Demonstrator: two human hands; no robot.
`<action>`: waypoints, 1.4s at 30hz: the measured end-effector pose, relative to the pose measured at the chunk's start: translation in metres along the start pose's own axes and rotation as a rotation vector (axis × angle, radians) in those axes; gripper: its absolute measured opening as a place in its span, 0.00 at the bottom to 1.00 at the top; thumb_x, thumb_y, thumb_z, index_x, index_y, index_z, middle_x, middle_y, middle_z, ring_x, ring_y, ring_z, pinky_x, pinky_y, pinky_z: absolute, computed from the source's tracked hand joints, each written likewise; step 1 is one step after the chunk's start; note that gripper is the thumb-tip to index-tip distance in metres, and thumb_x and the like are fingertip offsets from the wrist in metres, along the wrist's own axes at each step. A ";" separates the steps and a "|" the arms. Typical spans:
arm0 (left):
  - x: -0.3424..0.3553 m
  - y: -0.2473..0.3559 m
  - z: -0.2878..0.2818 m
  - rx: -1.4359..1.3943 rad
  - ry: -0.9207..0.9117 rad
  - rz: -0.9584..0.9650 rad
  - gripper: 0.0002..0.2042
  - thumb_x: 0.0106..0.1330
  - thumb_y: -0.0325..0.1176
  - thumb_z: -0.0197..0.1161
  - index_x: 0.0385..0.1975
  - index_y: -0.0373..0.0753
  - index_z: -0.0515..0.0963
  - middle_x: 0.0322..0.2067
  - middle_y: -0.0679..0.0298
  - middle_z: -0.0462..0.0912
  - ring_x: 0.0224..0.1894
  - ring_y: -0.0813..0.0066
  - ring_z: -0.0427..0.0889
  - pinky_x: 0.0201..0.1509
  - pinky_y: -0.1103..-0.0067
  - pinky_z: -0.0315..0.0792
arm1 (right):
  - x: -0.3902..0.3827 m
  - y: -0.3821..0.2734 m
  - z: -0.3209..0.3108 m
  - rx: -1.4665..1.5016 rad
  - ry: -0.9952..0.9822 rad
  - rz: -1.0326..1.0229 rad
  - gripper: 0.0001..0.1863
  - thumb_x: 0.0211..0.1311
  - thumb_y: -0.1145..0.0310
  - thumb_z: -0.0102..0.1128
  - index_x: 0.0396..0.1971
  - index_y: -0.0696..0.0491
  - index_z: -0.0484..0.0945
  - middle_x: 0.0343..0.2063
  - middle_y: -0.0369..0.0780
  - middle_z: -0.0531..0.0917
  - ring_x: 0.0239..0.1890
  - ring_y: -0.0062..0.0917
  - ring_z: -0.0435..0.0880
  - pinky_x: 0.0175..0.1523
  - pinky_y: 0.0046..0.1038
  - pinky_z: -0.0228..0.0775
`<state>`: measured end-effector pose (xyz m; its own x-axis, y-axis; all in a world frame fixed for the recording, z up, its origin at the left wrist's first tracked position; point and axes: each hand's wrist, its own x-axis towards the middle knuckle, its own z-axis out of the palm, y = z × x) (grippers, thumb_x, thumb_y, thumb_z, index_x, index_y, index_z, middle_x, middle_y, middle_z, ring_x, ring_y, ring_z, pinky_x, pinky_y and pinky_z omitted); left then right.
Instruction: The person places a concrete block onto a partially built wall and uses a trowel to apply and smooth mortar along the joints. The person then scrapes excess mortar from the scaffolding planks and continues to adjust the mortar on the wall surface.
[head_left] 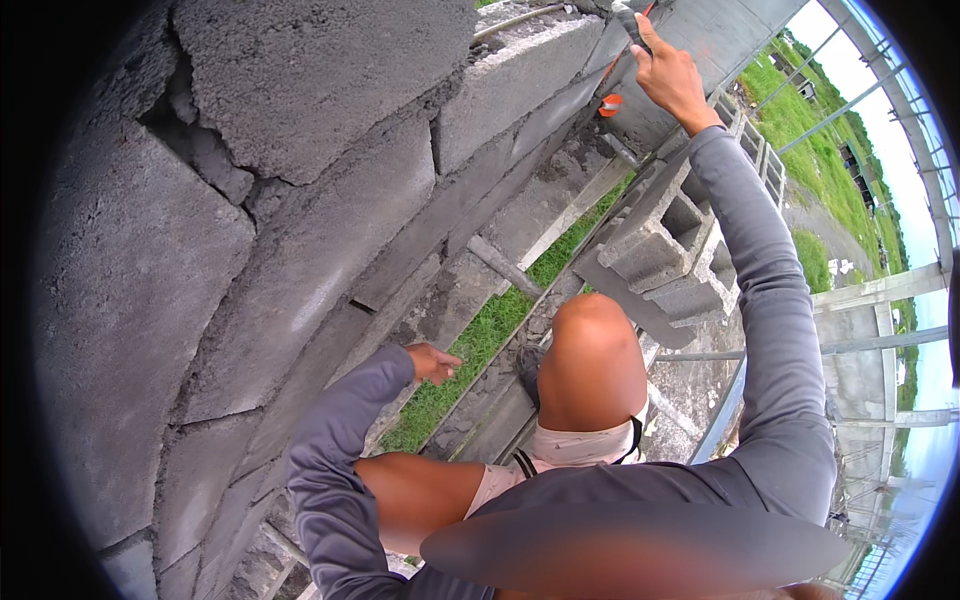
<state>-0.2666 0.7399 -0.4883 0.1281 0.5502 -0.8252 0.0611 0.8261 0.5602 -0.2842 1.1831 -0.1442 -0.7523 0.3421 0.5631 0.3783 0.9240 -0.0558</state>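
Observation:
My right arm reaches up to the far end of the block wall [310, 260]. There my right hand [672, 78] is closed on a dark grey, handle-like object [630, 24], whose kind I cannot make out. A thin red line runs beside it, and an orange-red piece [610, 105] hangs below, against the wall's corner. Low by my left knee, my left hand [433, 364] is held near the wall's lower courses with its fingers loosely extended and nothing visible in them. Rough mortar joints and a gap show between the grey blocks at upper left.
Hollow concrete blocks [665, 235] are stacked right of my raised knee. Under me, planks [480, 400] and cross-pieces [505, 265] leave gaps showing grass [470, 350]. A grey concrete surface [700, 60] stands at the wall's far end. Beams and posts rise at right.

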 end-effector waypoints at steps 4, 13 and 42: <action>0.003 0.003 -0.003 0.089 0.031 0.061 0.28 0.69 0.46 0.59 0.70 0.58 0.65 0.63 0.61 0.74 0.60 0.68 0.78 0.58 0.70 0.72 | -0.007 0.007 0.011 -0.022 0.003 -0.112 0.29 0.66 0.57 0.56 0.68 0.39 0.67 0.37 0.55 0.84 0.42 0.53 0.83 0.50 0.45 0.73; 0.003 -0.009 0.006 0.054 0.040 0.056 0.27 0.70 0.48 0.58 0.70 0.59 0.65 0.62 0.61 0.76 0.59 0.68 0.79 0.51 0.72 0.74 | -0.022 -0.007 0.018 -0.007 -0.054 -0.023 0.30 0.67 0.57 0.54 0.69 0.34 0.64 0.40 0.52 0.84 0.45 0.51 0.82 0.50 0.46 0.73; 0.009 -0.001 0.001 0.080 0.015 0.004 0.28 0.69 0.49 0.59 0.70 0.59 0.65 0.64 0.62 0.74 0.62 0.65 0.76 0.59 0.67 0.70 | -0.027 -0.042 -0.038 -0.199 -0.036 -0.191 0.28 0.65 0.64 0.56 0.66 0.41 0.69 0.35 0.47 0.83 0.39 0.46 0.83 0.45 0.44 0.74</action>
<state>-0.2645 0.7440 -0.4959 0.1142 0.5558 -0.8234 0.1396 0.8116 0.5672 -0.2597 1.1284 -0.1257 -0.8377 0.1737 0.5177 0.3234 0.9217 0.2141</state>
